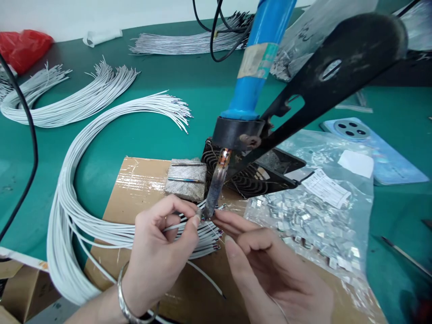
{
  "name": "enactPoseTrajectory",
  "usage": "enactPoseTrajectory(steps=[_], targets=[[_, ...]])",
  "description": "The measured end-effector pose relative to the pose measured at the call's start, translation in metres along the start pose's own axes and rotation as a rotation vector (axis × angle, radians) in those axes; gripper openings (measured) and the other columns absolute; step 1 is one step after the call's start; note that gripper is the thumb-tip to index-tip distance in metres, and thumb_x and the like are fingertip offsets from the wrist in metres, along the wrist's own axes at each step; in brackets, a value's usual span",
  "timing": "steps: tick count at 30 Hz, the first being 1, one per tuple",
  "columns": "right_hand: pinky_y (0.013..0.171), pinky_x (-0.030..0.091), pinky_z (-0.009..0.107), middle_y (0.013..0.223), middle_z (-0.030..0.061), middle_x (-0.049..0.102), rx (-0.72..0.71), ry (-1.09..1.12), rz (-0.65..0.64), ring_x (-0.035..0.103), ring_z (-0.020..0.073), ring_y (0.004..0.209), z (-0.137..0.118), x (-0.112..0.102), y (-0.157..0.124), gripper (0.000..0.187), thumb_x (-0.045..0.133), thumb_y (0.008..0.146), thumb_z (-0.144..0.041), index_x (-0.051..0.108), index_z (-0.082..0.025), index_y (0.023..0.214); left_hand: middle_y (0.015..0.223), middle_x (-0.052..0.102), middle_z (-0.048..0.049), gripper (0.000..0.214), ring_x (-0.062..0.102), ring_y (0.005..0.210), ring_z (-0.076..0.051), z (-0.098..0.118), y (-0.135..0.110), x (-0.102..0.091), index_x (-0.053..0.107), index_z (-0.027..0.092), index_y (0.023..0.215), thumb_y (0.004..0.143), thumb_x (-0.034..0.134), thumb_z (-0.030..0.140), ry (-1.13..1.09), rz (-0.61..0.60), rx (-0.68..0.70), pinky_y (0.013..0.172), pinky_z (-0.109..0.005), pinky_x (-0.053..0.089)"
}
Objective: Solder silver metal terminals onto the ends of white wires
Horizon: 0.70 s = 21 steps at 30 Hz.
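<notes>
Green worktop (pixel 168 130), near edge: my left hand (pixel 158 256) and right hand (pixel 270 270) pinch a white wire (pixel 177 226), whose end I'd hold steady against the soldering iron (pixel 214 193).

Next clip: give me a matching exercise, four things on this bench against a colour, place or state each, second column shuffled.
Things:
1. soldering iron
2. crumpled bag
3. phone
4. white wire

Descriptions:
A. red, far left at the back
B. pinched in the left hand
C. blue handle, held in a black stand
D. lying flat at the right, camera lenses up

Pairs: 1-C, 2-A, 3-D, 4-B
</notes>
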State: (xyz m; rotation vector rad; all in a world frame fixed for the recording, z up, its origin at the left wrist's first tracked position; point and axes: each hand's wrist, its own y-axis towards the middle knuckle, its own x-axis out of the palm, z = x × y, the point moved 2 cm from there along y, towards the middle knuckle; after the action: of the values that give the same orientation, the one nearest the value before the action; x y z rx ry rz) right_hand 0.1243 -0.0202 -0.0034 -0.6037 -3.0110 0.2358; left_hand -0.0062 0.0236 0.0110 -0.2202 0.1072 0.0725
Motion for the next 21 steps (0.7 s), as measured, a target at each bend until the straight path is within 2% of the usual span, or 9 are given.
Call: enactPoseTrajectory(steps=[4,16,21], targets=[[0.087,0.060,0.021,0.111,0.0061,0.080,-0.001,-0.013,-0.010,0.077,0.0183,0.102,0.0018,-0.0014,0.0005,0.024,0.073,0.088,-0.023,0.061,-0.021,0.068,0.073,0.072,-0.0022,0.009,0.060,0.057,-0.008,-0.0008,0.0010,0.0001,0.065,0.015,0.069,0.075,0.071,0.011,0.008,0.002,-0.008,0.051,-0.014,0.043],[0.087,0.057,0.016,0.110,0.0018,0.080,-0.006,-0.007,-0.003,0.076,0.0137,0.104,0.0004,0.0001,-0.0004,0.023,0.071,0.089,-0.021,0.061,-0.023,0.068,0.074,0.074,-0.0022,0.009,0.060,0.056,-0.007,-0.0027,0.0010,0.0009,0.066,0.015,0.069,0.075,0.071,0.010,0.013,0.012,0.012,0.048,-0.013,0.041],[0.087,0.058,0.019,0.111,0.0039,0.080,0.000,-0.022,-0.015,0.076,0.0154,0.102,0.0020,-0.0013,0.0003,0.023,0.073,0.088,-0.023,0.061,-0.022,0.069,0.075,0.074,-0.0019,0.009,0.060,0.056,-0.007,-0.0023,0.0004,-0.0001,0.066,0.015,0.070,0.075,0.071,0.010,0.026,0.005,0.010,0.048,-0.012,0.041]])
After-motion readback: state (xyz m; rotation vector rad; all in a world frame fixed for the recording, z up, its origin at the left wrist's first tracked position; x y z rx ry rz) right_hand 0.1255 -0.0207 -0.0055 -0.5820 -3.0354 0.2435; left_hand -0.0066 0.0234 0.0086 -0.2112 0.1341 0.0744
